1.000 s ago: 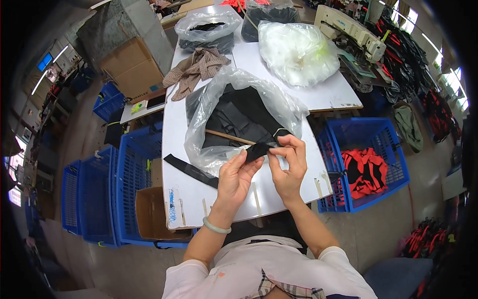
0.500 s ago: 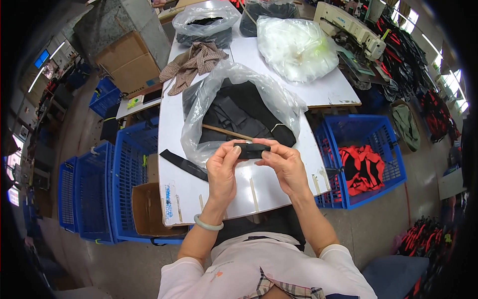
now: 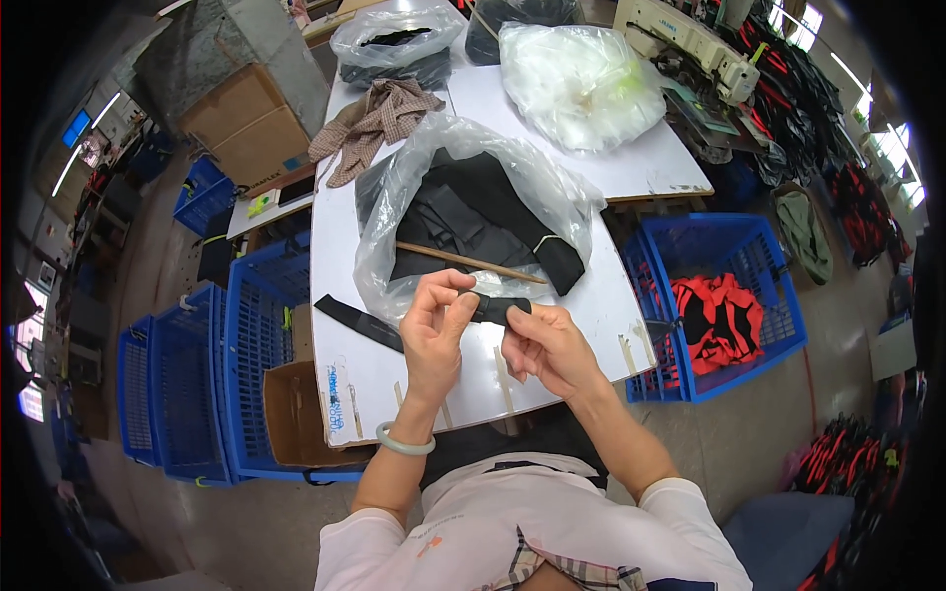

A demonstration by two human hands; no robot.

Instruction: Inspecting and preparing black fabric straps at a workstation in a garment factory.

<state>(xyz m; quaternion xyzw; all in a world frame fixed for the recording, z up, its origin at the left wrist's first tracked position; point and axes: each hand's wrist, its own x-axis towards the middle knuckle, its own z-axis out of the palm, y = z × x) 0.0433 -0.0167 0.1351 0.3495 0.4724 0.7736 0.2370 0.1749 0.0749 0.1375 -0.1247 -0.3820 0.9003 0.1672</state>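
Between my two hands stretches a short black fabric strip, just above the table's near part. Its left end is pinched by the thumb and fingers of my left hand. My right hand grips the other end, its lower fingers curled below. Just beyond them stands an open clear plastic bag with black fabric pieces inside. A thin wooden stick lies across the bag's opening. Left of my left hand, a longer black strip lies flat on the white table, partly hidden at its right end.
Blue crates stand left of the table, one with a cardboard box in it. At right, another blue crate holds red and black fabric. A checked cloth, filled plastic bags and a sewing machine are farther back.
The right hand has turned, its lower fingers curling down below the strip. The strip now tilts down toward the right. More of the wooden stick shows, and the view has shifted slightly.
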